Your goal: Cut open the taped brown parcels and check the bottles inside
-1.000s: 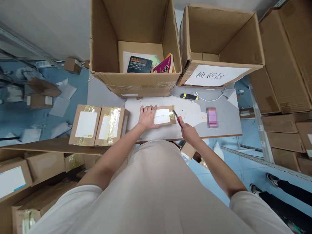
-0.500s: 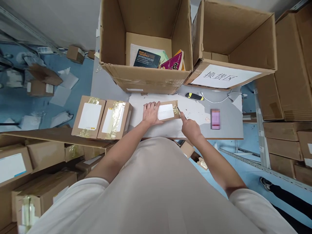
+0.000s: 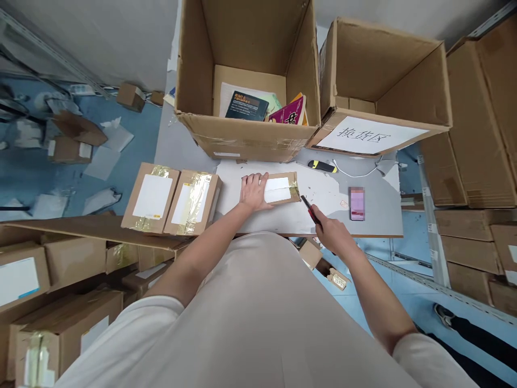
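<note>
My left hand (image 3: 254,193) grips the left end of a small, flat cardboard box (image 3: 278,188), holding it on the white-covered table. A white label and clear packing tape cover its top, and the tape wraps the right end. In my right hand (image 3: 332,233) is a box cutter (image 3: 311,210) with a red and dark handle, closed in the fingers. Its blade points up and left, just off the box's right corner. Two taped cardboard boxes, one at the far left (image 3: 151,196) and one beside it (image 3: 193,202), stand left of my left hand.
Behind the work spot stands a large open carton (image 3: 246,140) with several books (image 3: 247,105) inside. To its right is another open carton (image 3: 383,134) with a handwritten sign. A yellow-black cutter (image 3: 322,166), a cable (image 3: 355,175) and a phone (image 3: 357,203) lie on the table (image 3: 379,225).
My right hand has drawn the box cutter back, down and right, away from the box's taped right end. My left hand stays on the box. The view has shifted slightly.
</note>
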Demonstrator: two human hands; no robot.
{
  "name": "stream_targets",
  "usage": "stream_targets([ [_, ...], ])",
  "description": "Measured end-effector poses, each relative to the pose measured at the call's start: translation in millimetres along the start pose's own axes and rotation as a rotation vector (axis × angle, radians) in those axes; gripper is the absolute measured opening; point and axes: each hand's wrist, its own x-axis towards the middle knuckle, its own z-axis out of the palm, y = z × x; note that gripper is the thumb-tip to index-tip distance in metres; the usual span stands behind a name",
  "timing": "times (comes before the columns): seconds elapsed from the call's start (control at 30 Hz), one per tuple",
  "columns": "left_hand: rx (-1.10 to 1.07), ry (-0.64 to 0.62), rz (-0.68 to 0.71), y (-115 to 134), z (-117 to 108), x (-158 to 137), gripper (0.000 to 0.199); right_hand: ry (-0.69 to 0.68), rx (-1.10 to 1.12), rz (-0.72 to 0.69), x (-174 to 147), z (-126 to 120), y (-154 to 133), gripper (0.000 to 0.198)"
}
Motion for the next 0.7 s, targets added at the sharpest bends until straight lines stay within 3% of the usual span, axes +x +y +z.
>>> stream_targets([
  [0.1, 0.010, 0.007, -0.152, 9, -1, -1, 0.118, 0.152, 0.532, 0.071, 7, 26, 6, 0.067],
  [0.2, -0.011, 0.006, -0.331, 15, 0, -17, 0.119, 0.147, 1.168, 0.048, 37, 63, -13, 0.075],
  [0.27, -0.074, -0.010, -0.321, 13, 4, -34, 0.105, 0.143, 1.391, 0.000, 60, 80, -31, 0.071],
  [0.37, -0.251, -0.035, -0.224, 4, 12, -63, 0.067, 0.168, 1.506, -0.006, 84, 88, -48, 0.059],
  [0.43, -0.363, -0.041, -0.206, -2, 18, -78, 0.056, 0.168, 1.516, 0.017, 92, 87, -49, 0.054],
  [0.57, -0.429, -0.018, -0.247, -9, 22, -82, 0.058, 0.138, 1.510, -0.014, 92, 82, -40, 0.053],
  [0.7, -0.379, 0.059, -0.232, -21, 7, -40, 0.064, 0.148, 1.576, -0.018, 69, 90, -32, 0.047],
])
